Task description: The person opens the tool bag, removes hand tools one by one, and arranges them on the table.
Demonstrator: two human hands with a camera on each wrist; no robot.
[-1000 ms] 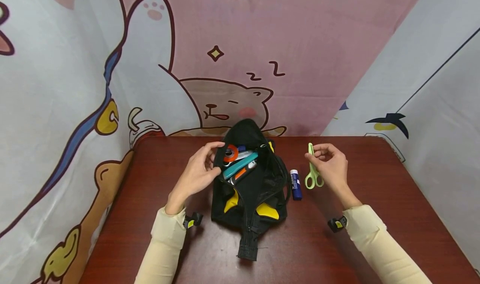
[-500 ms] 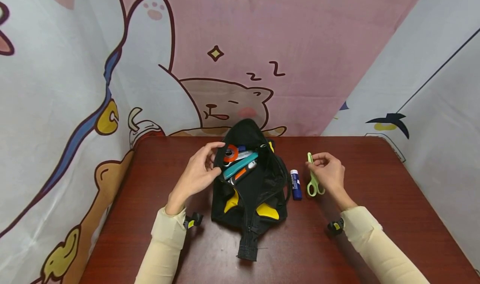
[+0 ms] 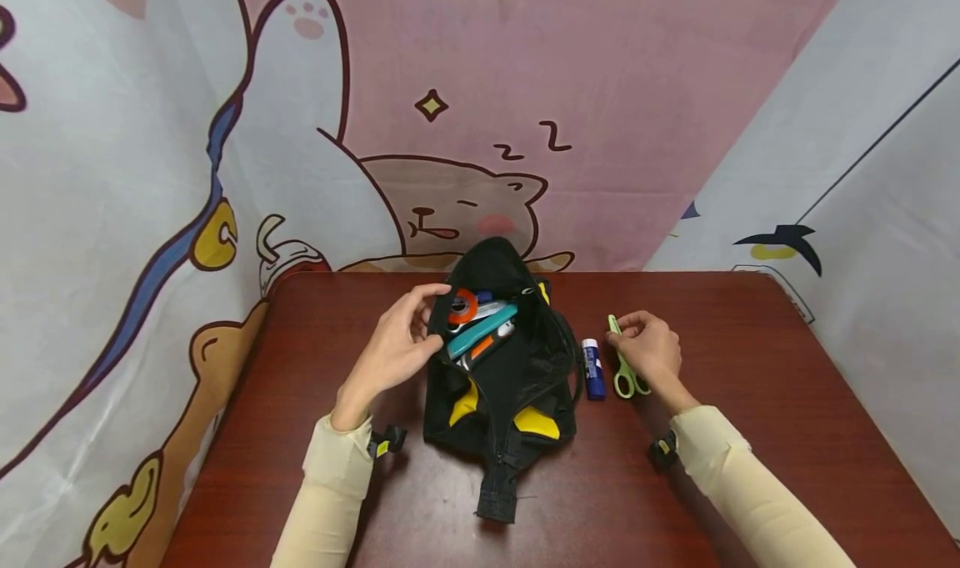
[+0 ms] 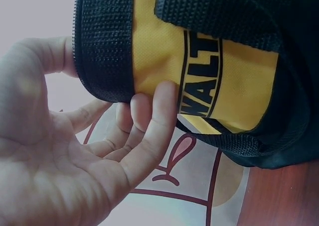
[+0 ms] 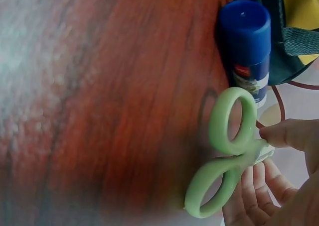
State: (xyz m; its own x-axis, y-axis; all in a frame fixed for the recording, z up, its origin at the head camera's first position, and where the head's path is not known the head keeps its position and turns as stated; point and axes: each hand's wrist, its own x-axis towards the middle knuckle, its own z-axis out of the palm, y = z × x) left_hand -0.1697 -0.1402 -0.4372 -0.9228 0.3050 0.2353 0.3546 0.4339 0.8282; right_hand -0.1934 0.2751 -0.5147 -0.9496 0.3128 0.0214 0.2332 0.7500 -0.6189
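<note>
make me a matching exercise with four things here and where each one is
1. scissors
2. glue stick
3. bag
4. orange ring

A. inside the bag
B. held by the right hand
C. between the bag and the scissors
D. gripped at its edge by the left hand

Pairs: 1-B, 2-C, 3-D, 4-A

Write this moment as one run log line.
left hand: holds edge of bag | right hand: holds scissors | blue tube: on table, between bag and scissors | bag: open, teal item inside
</note>
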